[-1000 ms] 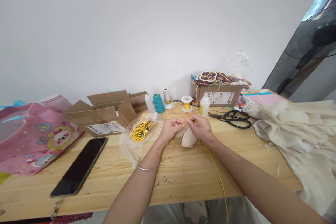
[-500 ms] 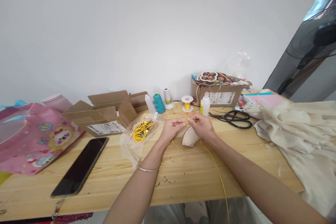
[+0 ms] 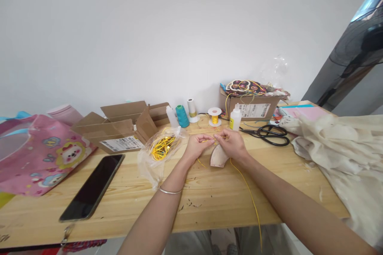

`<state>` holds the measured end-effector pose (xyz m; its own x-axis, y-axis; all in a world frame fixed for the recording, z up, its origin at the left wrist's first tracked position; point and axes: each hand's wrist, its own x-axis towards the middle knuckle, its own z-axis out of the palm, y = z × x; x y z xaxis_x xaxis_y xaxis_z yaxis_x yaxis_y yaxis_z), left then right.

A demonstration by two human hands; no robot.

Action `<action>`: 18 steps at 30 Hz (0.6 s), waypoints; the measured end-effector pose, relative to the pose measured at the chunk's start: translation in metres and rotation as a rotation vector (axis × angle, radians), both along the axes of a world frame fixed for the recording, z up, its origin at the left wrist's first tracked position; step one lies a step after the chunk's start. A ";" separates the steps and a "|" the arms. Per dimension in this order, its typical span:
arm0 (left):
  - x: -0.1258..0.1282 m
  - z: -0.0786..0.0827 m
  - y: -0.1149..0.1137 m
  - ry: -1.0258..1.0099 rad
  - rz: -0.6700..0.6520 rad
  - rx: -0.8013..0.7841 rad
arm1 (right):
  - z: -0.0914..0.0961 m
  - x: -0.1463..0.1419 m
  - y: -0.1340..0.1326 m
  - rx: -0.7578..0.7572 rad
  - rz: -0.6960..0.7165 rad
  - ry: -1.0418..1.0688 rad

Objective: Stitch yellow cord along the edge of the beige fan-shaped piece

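Close together above the table, both hands pinch a thin yellow cord point(image 3: 249, 191). My left hand point(image 3: 196, 145) has its fingertips closed on the cord, and a short end hangs below it. My right hand point(image 3: 233, 143) pinches the cord at the top edge of a small beige fabric piece point(image 3: 218, 157) with a dark border. That piece hangs under the right fingers, which partly cover it. From the right hand the long cord runs down over the table's front edge. The exact spot between the fingertips is too small to make out.
Black scissors point(image 3: 271, 134) lie right, near cream cloth point(image 3: 350, 147). Behind the hands stand a clear bottle point(image 3: 235, 118), a yellow spool point(image 3: 214, 117) and a teal thread cone point(image 3: 182, 116). Left are a bag of yellow cord point(image 3: 163, 148), open cardboard box point(image 3: 119, 135) and phone point(image 3: 92, 187).
The yellow loop at the fingertips now looks drawn out flatter between the two hands. The hands have barely moved; the whole view has shifted slightly.
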<state>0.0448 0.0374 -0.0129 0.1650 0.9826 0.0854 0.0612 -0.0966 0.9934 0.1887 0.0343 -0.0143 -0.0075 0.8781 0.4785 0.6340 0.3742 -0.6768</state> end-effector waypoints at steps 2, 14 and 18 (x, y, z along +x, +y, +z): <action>0.001 0.000 0.000 0.007 0.013 -0.012 | 0.000 0.000 0.000 0.031 -0.019 -0.038; 0.002 0.009 -0.006 -0.096 0.003 -0.147 | 0.001 -0.001 -0.001 0.003 0.059 0.148; 0.002 0.009 -0.005 -0.112 0.004 -0.135 | 0.002 -0.002 -0.002 0.001 0.073 0.152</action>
